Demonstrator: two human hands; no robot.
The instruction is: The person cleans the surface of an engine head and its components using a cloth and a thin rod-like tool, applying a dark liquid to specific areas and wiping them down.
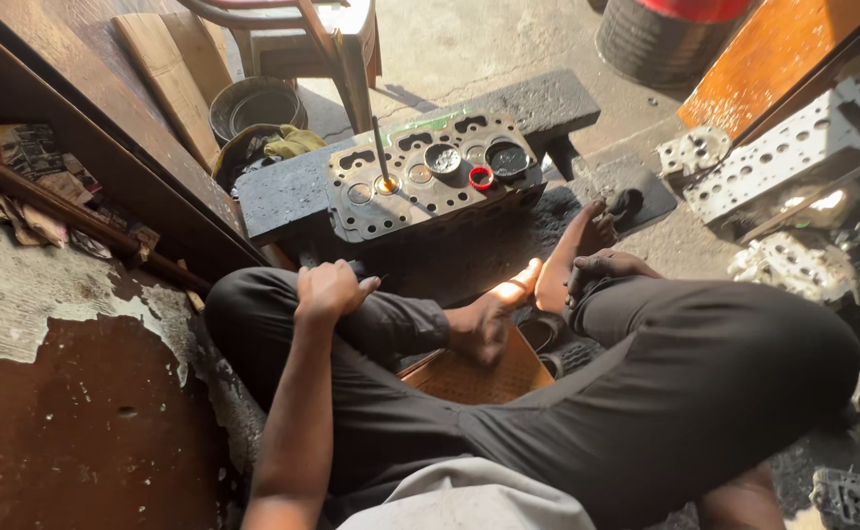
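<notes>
Hands at rest on our knees, we sit cross-legged on the workshop floor. Our left hand (330,291) lies loosely curled on the left knee at about nine o'clock from our bare feet (508,314); we cannot tell for sure whether anything small is pinched in it, and it looks empty. Our right hand (608,267) lies on the right knee at three o'clock, fingers half bent and gripping nothing.

Straight ahead at twelve o'clock the engine head (432,175) lies flat on a dark block (547,98), face up, probably so its ports can be reached from above. A thin rod (381,152) stands upright in one hole toward its left end. Two dark round cups (443,158) and a small red cap (482,178) sit on the right half, within easy reach.

Another grey engine head (793,147) leans at two o'clock. A metal bowl (256,106) with a yellow rag (292,142) beside it sits at eleven o'clock.
</notes>
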